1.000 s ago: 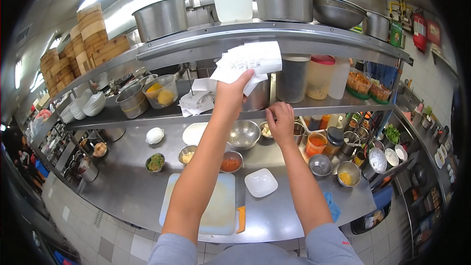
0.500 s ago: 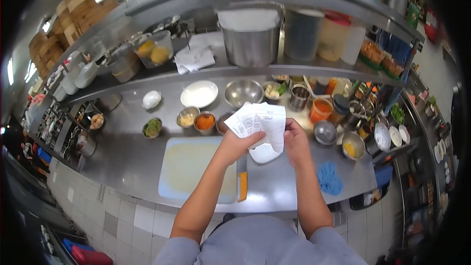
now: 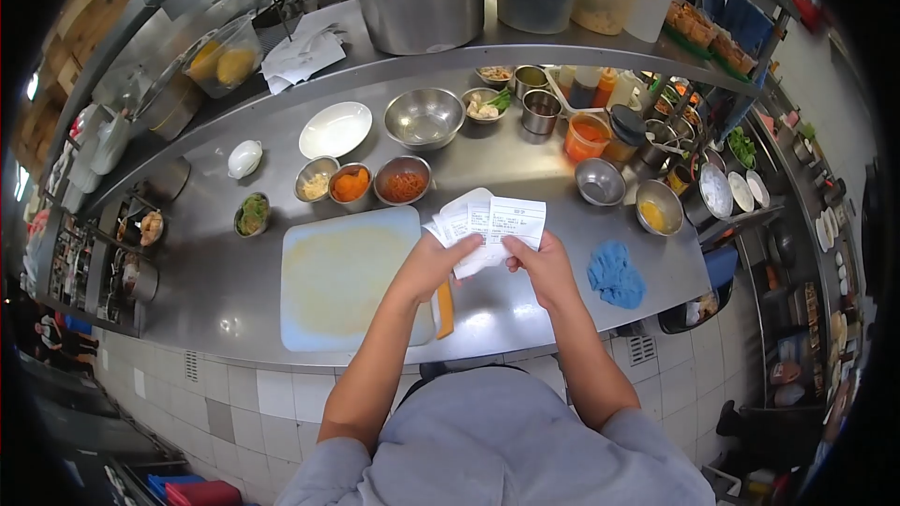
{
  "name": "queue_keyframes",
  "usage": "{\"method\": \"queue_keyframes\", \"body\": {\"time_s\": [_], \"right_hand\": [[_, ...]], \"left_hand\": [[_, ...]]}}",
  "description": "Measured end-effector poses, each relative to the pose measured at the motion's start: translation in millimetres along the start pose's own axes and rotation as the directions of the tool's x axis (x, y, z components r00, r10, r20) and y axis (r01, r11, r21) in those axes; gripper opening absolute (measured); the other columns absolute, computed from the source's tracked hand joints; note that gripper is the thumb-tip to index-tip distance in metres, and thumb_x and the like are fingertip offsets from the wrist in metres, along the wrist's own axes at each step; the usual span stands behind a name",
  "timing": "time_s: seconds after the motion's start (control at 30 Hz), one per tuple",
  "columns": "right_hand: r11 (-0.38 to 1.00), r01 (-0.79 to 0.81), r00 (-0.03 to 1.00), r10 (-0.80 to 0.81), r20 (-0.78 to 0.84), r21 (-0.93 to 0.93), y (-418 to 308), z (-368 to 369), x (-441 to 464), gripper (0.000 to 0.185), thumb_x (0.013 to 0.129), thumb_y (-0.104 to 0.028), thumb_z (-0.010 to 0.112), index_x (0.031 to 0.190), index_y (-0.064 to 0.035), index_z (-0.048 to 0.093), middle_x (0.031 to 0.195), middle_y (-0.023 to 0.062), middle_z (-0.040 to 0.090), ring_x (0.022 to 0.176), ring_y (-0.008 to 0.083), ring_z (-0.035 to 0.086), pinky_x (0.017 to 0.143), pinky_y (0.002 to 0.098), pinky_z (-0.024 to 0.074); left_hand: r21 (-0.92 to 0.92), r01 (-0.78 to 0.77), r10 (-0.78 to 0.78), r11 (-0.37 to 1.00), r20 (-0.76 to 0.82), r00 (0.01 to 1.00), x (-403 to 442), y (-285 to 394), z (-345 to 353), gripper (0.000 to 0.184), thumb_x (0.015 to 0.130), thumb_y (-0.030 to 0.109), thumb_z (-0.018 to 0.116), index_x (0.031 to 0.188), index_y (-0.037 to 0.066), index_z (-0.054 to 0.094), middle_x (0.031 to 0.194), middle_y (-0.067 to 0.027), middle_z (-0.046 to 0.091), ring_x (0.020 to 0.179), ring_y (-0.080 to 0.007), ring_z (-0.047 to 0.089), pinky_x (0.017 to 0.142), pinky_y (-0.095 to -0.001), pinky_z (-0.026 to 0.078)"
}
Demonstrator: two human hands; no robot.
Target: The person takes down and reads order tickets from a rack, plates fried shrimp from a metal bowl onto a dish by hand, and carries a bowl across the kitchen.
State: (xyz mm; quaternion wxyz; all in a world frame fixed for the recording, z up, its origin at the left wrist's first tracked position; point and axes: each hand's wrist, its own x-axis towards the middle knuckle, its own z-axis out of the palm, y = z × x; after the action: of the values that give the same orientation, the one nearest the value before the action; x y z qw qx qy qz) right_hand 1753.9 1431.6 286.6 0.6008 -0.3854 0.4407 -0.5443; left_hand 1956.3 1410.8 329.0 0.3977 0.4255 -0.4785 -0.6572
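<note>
Several printed paper slips (image 3: 478,223) are fanned out above the front of the steel counter. My left hand (image 3: 431,262) is closed on the left part of the slips, its thumb on top. On the right side my right hand (image 3: 544,264) pinches the slip there between thumb and fingers. Below and left of the slips lies a white cutting board (image 3: 352,276), with an orange handle (image 3: 444,309) beside its right edge. The slips partly cover a white dish (image 3: 478,196) behind them.
Bowls of orange food (image 3: 350,185) and shredded red food (image 3: 403,181) stand behind the board, near an empty steel bowl (image 3: 424,119) and a white plate (image 3: 336,130). A blue cloth (image 3: 616,275) lies at the right. The shelf (image 3: 412,64) crosses above the counter's back.
My left hand has come down from the shelf with the slips. My right hand has left the bowls at the back and now holds the slips too. The view has tilted downward.
</note>
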Motion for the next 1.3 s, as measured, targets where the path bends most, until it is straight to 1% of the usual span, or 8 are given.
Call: {"method": "queue_keyframes", "body": {"time_s": [0.23, 0.3, 0.5, 0.73, 0.83, 0.93, 1.1, 1.3], "right_hand": [[0.997, -0.075, 0.996, 0.073, -0.049, -0.033, 19, -14, 3, 0.020, 0.098, -0.016, 0.071, 0.109, -0.0002, 0.069, 0.094, 0.0047, 0.071, 0.074, 0.0098, 0.059, 0.066, 0.0270, 0.0502], [0.999, -0.040, 0.994, 0.037, -0.101, -0.029, 25, -26, 7, 0.019, 0.099, -0.016, 0.069, 0.109, -0.0001, 0.069, 0.093, 0.0051, 0.070, 0.074, 0.0105, 0.059, 0.066, 0.0281, 0.0501], [0.997, -0.045, 0.997, 0.048, -0.053, 0.060, 11, -36, 1, 0.016, 0.098, -0.013, 0.069, 0.110, -0.0012, 0.069, 0.095, 0.0040, 0.070, 0.073, 0.0099, 0.056, 0.066, 0.0280, 0.0480], [0.995, -0.089, 0.996, 0.090, -0.022, 0.036, 25, -16, 7, 0.017, 0.097, -0.012, 0.070, 0.111, -0.0037, 0.069, 0.097, 0.0019, 0.071, 0.074, 0.0084, 0.055, 0.067, 0.0263, 0.0473], [0.999, -0.037, 0.997, 0.035, -0.062, -0.016, 34, -16, 11, 0.018, 0.097, -0.013, 0.071, 0.112, -0.0036, 0.070, 0.098, 0.0022, 0.071, 0.075, 0.0084, 0.056, 0.067, 0.0262, 0.0475], [1.000, -0.013, 0.995, 0.014, -0.103, 0.018, 33, -22, 12, 0.018, 0.097, -0.013, 0.071, 0.112, -0.0039, 0.069, 0.096, 0.0022, 0.071, 0.075, 0.0086, 0.056, 0.067, 0.0261, 0.0474], [0.996, -0.035, 0.992, 0.046, -0.120, 0.087, 21, -42, 13, 0.017, 0.097, -0.013, 0.071, 0.112, -0.0059, 0.067, 0.098, 0.0020, 0.071, 0.076, 0.0095, 0.059, 0.066, 0.0270, 0.0471], [0.992, -0.020, 0.997, 0.029, -0.073, 0.127, 3, -39, 7, 0.020, 0.095, -0.011, 0.072, 0.114, -0.0052, 0.068, 0.104, 0.0030, 0.072, 0.082, 0.0088, 0.058, 0.071, 0.0263, 0.0453]], "left_hand": [[-0.056, 0.045, -0.047, 0.997, -0.038, 0.998, 9, -24, -17, 0.022, 0.100, 0.018, 0.065, 0.111, -0.002, 0.065, 0.084, -0.0074, 0.070, 0.061, -0.0121, 0.063, 0.045, -0.0244, 0.046], [-0.075, 0.060, -0.064, 0.995, -0.054, 0.996, 10, -26, -22, 0.022, 0.101, 0.017, 0.064, 0.110, -0.002, 0.064, 0.084, -0.0089, 0.070, 0.061, -0.0126, 0.063, 0.046, -0.0246, 0.047], [-0.131, 0.058, -0.070, 0.990, -0.089, 0.994, 10, -28, -30, 0.023, 0.100, 0.017, 0.065, 0.112, -0.002, 0.064, 0.085, -0.0088, 0.071, 0.061, -0.0123, 0.063, 0.046, -0.0239, 0.047], [-0.032, 0.069, -0.070, 0.997, -0.028, 0.997, 12, -33, -22, 0.024, 0.099, 0.019, 0.069, 0.113, -0.001, 0.066, 0.090, -0.0056, 0.071, 0.062, -0.0099, 0.060, 0.050, -0.0233, 0.046], [-0.012, 0.041, -0.042, 0.999, -0.032, 0.999, 10, -35, -20, 0.026, 0.102, 0.024, 0.065, 0.112, 0.000, 0.065, 0.086, -0.0074, 0.071, 0.061, -0.0106, 0.062, 0.048, -0.0229, 0.046], [-0.088, 0.100, -0.106, 0.991, -0.061, 0.992, 10, -34, -26, 0.028, 0.104, 0.027, 0.061, 0.110, 0.000, 0.064, 0.086, -0.0084, 0.070, 0.061, -0.0122, 0.063, 0.047, -0.0231, 0.046], [-0.206, 0.094, -0.116, 0.974, -0.095, 0.989, 6, -35, -37, 0.031, 0.103, 0.021, 0.049, 0.117, -0.006, 0.057, 0.093, -0.0150, 0.068, 0.065, -0.0184, 0.063, 0.049, -0.0287, 0.048], [-0.221, 0.118, -0.140, 0.968, -0.084, 0.987, 7, -36, -38, 0.032, 0.101, 0.019, 0.048, 0.119, -0.007, 0.054, 0.094, -0.0161, 0.067, 0.065, -0.0194, 0.063, 0.050, -0.0296, 0.048]]}}
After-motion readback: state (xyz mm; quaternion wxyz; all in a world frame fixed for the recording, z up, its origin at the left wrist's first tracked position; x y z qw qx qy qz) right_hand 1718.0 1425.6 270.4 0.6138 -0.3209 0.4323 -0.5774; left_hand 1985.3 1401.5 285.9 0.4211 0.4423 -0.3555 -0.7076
